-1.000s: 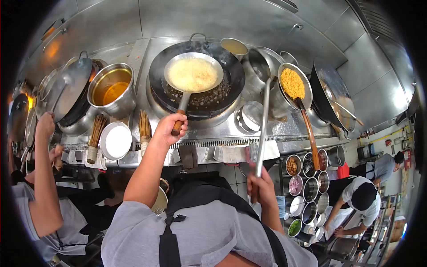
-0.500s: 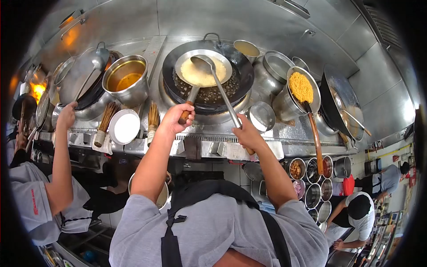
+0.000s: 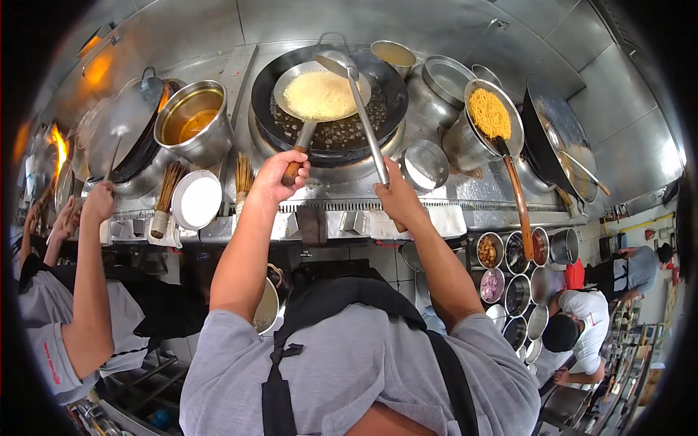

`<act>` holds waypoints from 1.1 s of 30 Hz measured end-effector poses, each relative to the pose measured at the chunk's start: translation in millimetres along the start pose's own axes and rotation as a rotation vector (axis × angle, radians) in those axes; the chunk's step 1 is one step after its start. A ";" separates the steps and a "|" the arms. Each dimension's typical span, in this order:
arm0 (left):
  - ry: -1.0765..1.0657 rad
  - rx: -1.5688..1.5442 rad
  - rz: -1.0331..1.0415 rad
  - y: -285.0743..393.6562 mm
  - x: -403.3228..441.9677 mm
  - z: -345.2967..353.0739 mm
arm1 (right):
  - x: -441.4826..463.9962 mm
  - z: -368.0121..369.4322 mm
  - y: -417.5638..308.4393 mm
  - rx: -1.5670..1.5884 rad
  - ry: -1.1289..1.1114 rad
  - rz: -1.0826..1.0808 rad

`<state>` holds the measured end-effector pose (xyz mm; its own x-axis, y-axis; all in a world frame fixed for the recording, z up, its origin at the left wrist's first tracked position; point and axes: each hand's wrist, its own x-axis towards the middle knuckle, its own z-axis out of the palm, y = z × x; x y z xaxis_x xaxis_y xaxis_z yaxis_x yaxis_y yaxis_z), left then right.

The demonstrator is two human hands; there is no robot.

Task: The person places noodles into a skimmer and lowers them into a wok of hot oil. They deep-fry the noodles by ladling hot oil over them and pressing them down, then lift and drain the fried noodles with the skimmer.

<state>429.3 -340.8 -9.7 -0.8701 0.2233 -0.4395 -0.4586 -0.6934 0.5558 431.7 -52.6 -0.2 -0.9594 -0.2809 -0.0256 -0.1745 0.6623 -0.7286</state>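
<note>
Left hand, wrapped round the butt of a strainer of pale food, long axis running forward over the wok; right hand, gripping a ladle slanting forward-left to the strainer's far side.

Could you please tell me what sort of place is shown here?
Most likely a restaurant or other commercial kitchen: a big wok sits on a long steel range, rows of metal containers, some holding food, stand at the right, and a co-worker stands at the left.
</note>
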 end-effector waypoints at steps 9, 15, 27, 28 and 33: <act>-0.014 -0.012 -0.011 1.6 3.5 -3.9 | -32.9 7.0 -23.3 0.365 -0.241 0.187; 0.020 0.005 0.001 1.0 -1.2 0.7 | -32.7 -5.2 -27.1 0.371 -0.327 0.218; -0.010 0.006 0.006 1.5 0.2 -2.6 | -6.0 -30.7 -7.8 0.334 -0.243 0.276; -0.010 0.006 -0.001 1.0 0.3 -2.7 | -4.5 -34.8 -10.9 0.306 -0.214 0.242; 0.006 0.003 0.015 0.5 -0.7 -0.8 | 21.3 -15.9 24.8 0.180 0.039 -0.063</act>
<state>429.8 -341.8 -9.7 -0.8756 0.2087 -0.4356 -0.4464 -0.6943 0.5645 403.4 -31.1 -7.9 -0.9563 -0.2883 0.0483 -0.1955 0.5080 -0.8389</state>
